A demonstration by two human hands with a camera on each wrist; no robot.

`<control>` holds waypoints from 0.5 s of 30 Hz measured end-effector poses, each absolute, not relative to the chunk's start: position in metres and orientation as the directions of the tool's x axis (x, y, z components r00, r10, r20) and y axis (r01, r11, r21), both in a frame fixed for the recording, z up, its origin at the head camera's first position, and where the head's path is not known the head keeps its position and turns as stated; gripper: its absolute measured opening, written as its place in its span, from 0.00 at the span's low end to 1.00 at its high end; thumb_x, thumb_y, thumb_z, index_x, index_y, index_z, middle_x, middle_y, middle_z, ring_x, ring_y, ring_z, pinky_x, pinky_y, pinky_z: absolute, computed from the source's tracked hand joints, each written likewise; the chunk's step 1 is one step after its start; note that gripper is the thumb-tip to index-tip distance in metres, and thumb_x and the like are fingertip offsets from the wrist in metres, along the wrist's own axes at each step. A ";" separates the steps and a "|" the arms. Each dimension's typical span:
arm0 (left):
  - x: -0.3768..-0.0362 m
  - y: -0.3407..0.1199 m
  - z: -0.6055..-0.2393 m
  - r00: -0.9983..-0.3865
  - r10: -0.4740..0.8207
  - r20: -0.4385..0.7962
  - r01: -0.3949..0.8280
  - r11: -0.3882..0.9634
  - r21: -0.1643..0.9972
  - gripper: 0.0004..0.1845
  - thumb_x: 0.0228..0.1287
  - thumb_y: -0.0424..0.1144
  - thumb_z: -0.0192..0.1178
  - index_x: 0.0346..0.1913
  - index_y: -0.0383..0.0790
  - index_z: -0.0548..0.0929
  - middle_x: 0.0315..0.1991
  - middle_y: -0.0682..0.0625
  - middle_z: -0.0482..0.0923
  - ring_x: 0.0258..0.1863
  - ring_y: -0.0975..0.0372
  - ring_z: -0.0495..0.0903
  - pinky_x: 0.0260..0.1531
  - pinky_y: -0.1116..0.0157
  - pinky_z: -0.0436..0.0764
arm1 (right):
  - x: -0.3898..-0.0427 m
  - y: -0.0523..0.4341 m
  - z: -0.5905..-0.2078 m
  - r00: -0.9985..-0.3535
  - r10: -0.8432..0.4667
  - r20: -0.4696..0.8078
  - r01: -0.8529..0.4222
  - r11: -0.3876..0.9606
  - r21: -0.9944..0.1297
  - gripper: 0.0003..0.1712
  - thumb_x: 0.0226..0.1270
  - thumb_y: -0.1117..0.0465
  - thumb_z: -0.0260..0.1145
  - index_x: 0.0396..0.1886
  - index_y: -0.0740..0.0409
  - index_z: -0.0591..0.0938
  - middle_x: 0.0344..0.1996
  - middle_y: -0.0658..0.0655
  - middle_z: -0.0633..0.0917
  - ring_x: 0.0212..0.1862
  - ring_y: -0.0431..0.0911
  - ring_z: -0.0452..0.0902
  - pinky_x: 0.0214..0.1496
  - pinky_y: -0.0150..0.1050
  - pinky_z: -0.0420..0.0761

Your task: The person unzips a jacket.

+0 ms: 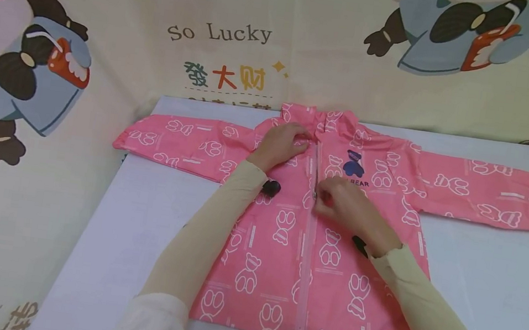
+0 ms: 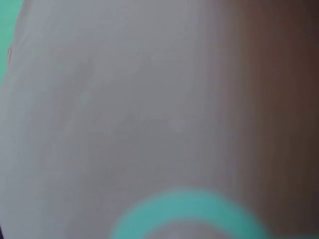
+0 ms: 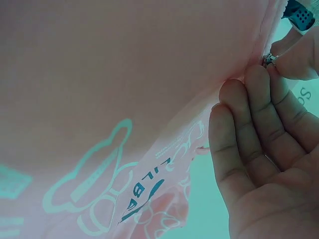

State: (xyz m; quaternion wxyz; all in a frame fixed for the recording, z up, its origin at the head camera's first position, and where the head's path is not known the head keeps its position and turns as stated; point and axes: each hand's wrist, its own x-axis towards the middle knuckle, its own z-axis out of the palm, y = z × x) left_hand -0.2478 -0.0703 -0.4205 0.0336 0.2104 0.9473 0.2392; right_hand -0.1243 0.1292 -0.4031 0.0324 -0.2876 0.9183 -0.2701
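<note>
A pink jacket (image 1: pixel 284 245) printed with white bears lies flat, front up, on the table, its sleeves spread left and right. My left hand (image 1: pixel 293 138) grips the fabric just left of the zipper (image 1: pixel 316 166), below the collar. My right hand (image 1: pixel 321 197) pinches the zipper pull at chest height. Below it the zipper is closed; above it the teeth show. In the right wrist view the thumb and forefinger of my right hand (image 3: pixel 279 62) hold the small metal pull (image 3: pixel 269 59), with the other fingers straight. The left wrist view is only a blur of fabric pressed close to the lens.
The pale table (image 1: pixel 137 215) extends around the jacket on both sides and in front. A cream backdrop cloth (image 1: pixel 219 33) with cartoon figures and the words "So Lucky" hangs behind it and drapes down on the left. The right sleeve (image 1: pixel 491 192) reaches the table's right edge.
</note>
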 end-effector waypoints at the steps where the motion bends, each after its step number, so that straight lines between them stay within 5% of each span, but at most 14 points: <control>1: -0.248 -0.070 -0.420 -0.909 0.415 0.038 0.383 0.796 0.468 0.17 0.69 0.47 0.61 0.57 0.49 0.84 0.58 0.52 0.81 0.63 0.59 0.75 0.65 0.59 0.71 | -0.123 0.129 -0.403 -0.832 -0.546 0.095 -0.510 0.687 -0.517 0.05 0.56 0.65 0.66 0.25 0.55 0.79 0.21 0.49 0.75 0.28 0.44 0.69 0.34 0.37 0.72; 15: -0.246 -0.070 -0.420 -0.910 0.412 0.036 0.380 0.798 0.467 0.17 0.70 0.48 0.60 0.57 0.49 0.83 0.58 0.52 0.80 0.63 0.60 0.75 0.65 0.60 0.71 | -0.110 0.130 -0.403 -0.812 -0.573 0.114 -0.541 0.664 -0.515 0.09 0.54 0.66 0.67 0.21 0.52 0.76 0.19 0.46 0.72 0.27 0.42 0.67 0.33 0.36 0.70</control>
